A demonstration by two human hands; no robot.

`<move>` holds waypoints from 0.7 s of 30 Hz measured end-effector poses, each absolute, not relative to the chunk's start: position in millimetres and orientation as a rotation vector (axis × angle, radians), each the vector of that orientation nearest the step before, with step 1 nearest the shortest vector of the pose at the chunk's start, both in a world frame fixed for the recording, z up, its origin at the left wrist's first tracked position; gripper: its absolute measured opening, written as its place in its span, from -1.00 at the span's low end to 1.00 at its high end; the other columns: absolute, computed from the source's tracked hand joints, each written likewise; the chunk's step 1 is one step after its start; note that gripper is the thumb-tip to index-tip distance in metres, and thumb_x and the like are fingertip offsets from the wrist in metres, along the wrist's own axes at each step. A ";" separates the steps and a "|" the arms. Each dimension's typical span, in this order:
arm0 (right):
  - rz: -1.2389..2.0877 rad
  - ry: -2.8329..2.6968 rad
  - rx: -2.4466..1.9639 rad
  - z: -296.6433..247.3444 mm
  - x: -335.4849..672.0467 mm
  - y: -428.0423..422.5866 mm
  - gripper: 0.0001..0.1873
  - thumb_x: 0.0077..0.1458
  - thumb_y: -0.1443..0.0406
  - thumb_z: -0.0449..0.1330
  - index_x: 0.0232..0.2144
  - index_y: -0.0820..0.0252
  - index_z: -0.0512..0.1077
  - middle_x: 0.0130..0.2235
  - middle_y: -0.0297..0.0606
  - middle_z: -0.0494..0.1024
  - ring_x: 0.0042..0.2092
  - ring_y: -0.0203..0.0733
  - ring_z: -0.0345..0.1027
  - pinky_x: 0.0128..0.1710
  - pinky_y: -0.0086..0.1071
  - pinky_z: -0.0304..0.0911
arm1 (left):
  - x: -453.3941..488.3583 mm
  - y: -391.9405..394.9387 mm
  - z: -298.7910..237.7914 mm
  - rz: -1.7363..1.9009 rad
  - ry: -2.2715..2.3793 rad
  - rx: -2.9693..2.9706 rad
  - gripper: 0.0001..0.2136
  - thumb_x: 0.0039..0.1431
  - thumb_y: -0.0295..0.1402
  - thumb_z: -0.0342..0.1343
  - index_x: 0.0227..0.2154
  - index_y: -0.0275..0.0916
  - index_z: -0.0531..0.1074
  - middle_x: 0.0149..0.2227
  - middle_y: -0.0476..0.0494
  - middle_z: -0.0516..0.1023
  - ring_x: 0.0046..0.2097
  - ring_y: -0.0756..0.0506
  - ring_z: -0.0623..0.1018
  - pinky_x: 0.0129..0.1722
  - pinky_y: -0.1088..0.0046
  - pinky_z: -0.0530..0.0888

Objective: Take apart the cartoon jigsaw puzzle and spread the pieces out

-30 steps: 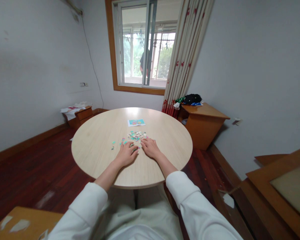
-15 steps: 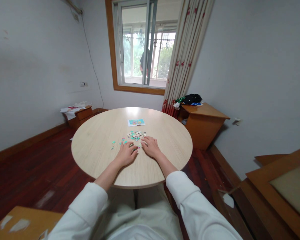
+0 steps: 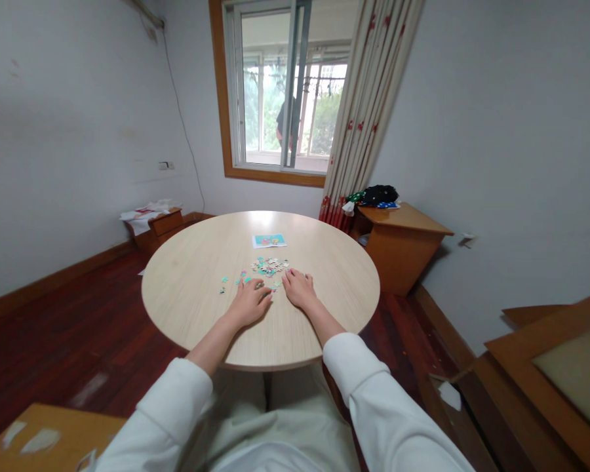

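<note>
Small jigsaw puzzle pieces [image 3: 270, 265] lie in a loose pile near the middle of the round table [image 3: 187, 295]. My left hand [image 3: 249, 303] rests on the tabletop in front of the pile, fingers curved and apart, with a few pieces showing by its fingertips. At the pile's right front edge is my right hand [image 3: 299, 290], its fingers bent and drawn together at the tips; anything between them is too small to make out. Several teal pieces [image 3: 223, 280] are scattered left of my left hand. Behind the pile lies a picture card [image 3: 269, 241] with a teal design.
A wooden cabinet [image 3: 403, 242] with dark cloth on top stands beyond the table's right side. Papers lie on a low wooden box [image 3: 162, 223] at the left. Wooden furniture [image 3: 545, 380] is close on my right, and a wooden board [image 3: 54, 432] at lower left.
My right hand has shifted slightly right and its fingers have drawn closer together. My left hand has stayed almost in place.
</note>
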State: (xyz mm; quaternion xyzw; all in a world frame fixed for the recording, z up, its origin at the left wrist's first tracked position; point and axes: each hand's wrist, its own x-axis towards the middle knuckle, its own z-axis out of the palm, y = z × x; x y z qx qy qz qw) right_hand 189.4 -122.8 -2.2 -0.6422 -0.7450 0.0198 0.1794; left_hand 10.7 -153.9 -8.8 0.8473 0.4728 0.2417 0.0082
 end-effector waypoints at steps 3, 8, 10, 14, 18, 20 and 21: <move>0.031 -2.098 -1.791 -1.6 189.4 -124.2 -0.59 0.30 0.22 -0.18 -0.05 0.19 0.39 0.14 -0.06 0.35 0.15 -0.13 0.16 0.13 -0.12 -0.11 | 10.9 -154.0 -9.2 0.750 1.483 2.651 -0.70 0.25 -0.28 -0.09 -0.13 -0.22 0.49 0.02 -0.31 0.40 0.11 -0.24 0.37 0.16 -0.18 0.09; 0.029 -2.044 -1.815 -0.9 190.1 -124.5 -0.61 0.30 0.25 -0.18 -0.08 0.20 0.40 0.12 -0.07 0.37 0.13 -0.11 0.20 0.08 -0.17 -0.05 | 11.0 -153.5 -10.4 0.770 1.479 2.655 -0.71 0.25 -0.28 -0.09 -0.14 -0.22 0.49 0.02 -0.30 0.40 0.10 -0.24 0.37 0.16 -0.19 0.09; 0.019 -2.028 -1.790 -0.7 190.7 -124.9 -0.62 0.30 0.26 -0.17 -0.02 0.20 0.36 0.15 -0.07 0.34 0.15 -0.12 0.18 0.09 -0.17 -0.05 | 11.0 -153.5 -10.3 0.785 1.474 2.652 -0.71 0.25 -0.28 -0.09 -0.15 -0.21 0.50 0.02 -0.30 0.41 0.10 -0.24 0.37 0.15 -0.20 0.09; -0.011 -2.114 -1.624 -1.0 191.7 -126.5 -0.62 0.28 0.31 -0.15 0.05 0.18 0.31 0.17 -0.12 0.34 0.20 -0.20 0.14 0.14 -0.19 -0.10 | 11.0 -154.0 -9.8 0.803 1.469 2.654 -0.72 0.24 -0.28 -0.09 -0.16 -0.20 0.50 0.01 -0.29 0.41 0.10 -0.23 0.38 0.16 -0.20 0.09; -0.010 -2.195 -1.553 -2.6 191.3 -127.7 -0.62 0.27 0.32 -0.14 0.02 0.16 0.35 0.15 -0.15 0.37 0.21 -0.21 0.13 0.17 -0.15 -0.16 | 11.1 -153.9 -10.1 0.803 1.464 2.652 -0.72 0.24 -0.28 -0.09 -0.15 -0.21 0.49 0.01 -0.30 0.41 0.09 -0.23 0.38 0.16 -0.20 0.08; -0.007 -2.229 -1.548 -3.5 190.8 -127.7 -0.63 0.27 0.32 -0.14 -0.01 0.15 0.38 0.14 -0.15 0.39 0.20 -0.20 0.15 0.18 -0.13 -0.19 | 11.1 -153.5 -10.6 0.801 1.464 2.653 -0.72 0.24 -0.29 -0.09 -0.16 -0.20 0.49 0.01 -0.30 0.41 0.09 -0.23 0.38 0.16 -0.20 0.07; -0.005 -2.242 -1.548 -3.8 190.5 -127.6 -0.63 0.27 0.32 -0.14 -0.02 0.15 0.39 0.13 -0.15 0.40 0.19 -0.20 0.17 0.18 -0.12 -0.20 | 11.1 -153.4 -10.8 0.803 1.465 2.654 -0.73 0.24 -0.29 -0.08 -0.16 -0.20 0.49 0.01 -0.29 0.41 0.09 -0.23 0.38 0.16 -0.20 0.07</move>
